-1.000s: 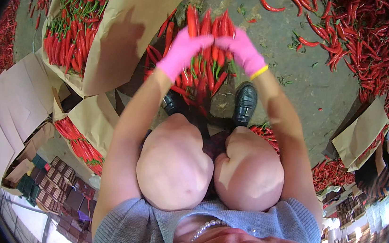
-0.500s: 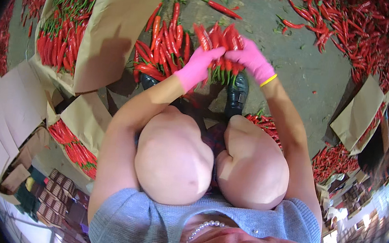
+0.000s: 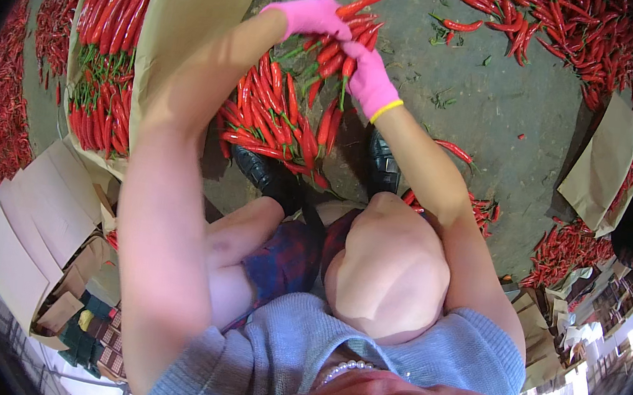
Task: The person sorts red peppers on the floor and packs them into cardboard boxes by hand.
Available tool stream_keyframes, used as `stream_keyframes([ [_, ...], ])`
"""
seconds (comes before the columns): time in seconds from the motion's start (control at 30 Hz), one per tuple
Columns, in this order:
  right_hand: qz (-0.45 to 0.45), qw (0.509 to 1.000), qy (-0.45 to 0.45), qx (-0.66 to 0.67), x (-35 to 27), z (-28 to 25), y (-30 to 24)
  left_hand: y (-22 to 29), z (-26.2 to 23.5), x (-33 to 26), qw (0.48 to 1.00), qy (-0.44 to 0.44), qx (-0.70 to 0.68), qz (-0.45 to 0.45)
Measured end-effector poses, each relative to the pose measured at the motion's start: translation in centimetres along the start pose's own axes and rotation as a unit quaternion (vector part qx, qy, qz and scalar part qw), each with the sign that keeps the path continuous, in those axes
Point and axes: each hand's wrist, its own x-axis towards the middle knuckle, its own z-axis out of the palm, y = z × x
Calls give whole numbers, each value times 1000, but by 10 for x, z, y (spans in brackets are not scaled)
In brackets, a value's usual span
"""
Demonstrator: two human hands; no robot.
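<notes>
Both my hands wear pink gloves and are raised in front of me. My left hand and my right hand together grip a bunch of red chillies with green stems, held above a loose pile of red chillies on the concrete floor. My left hand closes on the upper end of the bunch, my right hand on the lower side. My bare knees and black shoes are below the pile.
A brown paper-lined box with neat rows of red chillies lies at the left. Flat cardboard pieces sit lower left. More chillies are spread over the floor at upper right, beside another paper-lined box.
My head has turned, so the view shifted. Both hands have risen from the pile, lifting the bunch of chillies higher, and the left arm now stretches up across the view.
</notes>
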Motion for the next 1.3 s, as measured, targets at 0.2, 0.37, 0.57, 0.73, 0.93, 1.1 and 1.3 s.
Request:
stream_keyframes([
  [0.2, -131, 991, 32, 7, 67, -14, -7, -19, -13, 65, 996, 19, -59, 57],
  [0.37, -61, 963, -125, -230, 18, -18, -69, 26, 49, -23, 852, 209, -457, 144],
  [0.57, 248, 777, -296, -497, -51, -40, -39, 25, 264, -93, 613, 377, -694, 23],
  [0.73, 268, 636, -348, -635, -60, -32, -4, 11, 331, -99, 504, 378, -774, -71],
  [0.93, 140, 465, -377, -789, -45, -14, 1, 9, 346, -48, 328, 410, -849, 60],
  [1.1, 187, 655, -269, -681, -37, -61, -47, 35, 326, -24, 410, 427, -805, 47],
  [1.3, 67, 812, -175, -553, -51, -114, -41, 22, 321, -8, 492, 362, -791, 37],
])
